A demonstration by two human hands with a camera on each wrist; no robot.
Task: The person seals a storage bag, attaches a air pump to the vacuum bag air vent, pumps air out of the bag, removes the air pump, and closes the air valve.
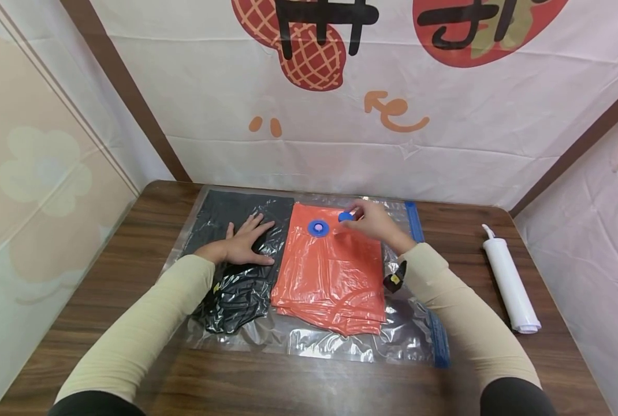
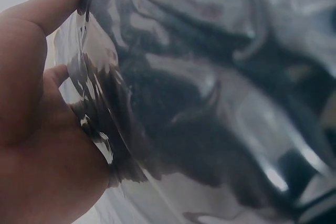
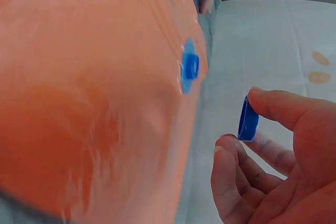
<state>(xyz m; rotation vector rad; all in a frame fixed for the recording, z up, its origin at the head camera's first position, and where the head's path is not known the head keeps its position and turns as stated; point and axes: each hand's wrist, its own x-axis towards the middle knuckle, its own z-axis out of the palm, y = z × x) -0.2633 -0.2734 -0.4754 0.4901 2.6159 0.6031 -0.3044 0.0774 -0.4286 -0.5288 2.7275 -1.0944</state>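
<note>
A clear vacuum storage bag (image 1: 330, 345) lies flat on the table, with folded black (image 1: 231, 202) and orange (image 1: 330, 271) items inside. Its round blue valve (image 1: 318, 228) sits over the orange part, uncapped, with a pale centre. My right hand (image 1: 373, 222) pinches a blue valve cap (image 3: 248, 120) between thumb and fingers, just to the right of the valve and apart from it. With fingers spread, my left hand (image 1: 244, 245) rests on the bag over the black part. The left wrist view shows that palm beside the shiny, wrinkled film (image 2: 173, 93).
A white hand pump (image 1: 510, 286) with a narrow nozzle lies at the right of the brown wooden table (image 1: 288, 387). The bag's blue zip edge (image 1: 439, 341) runs along its right side. A printed cloth (image 1: 340, 156) hangs behind the table.
</note>
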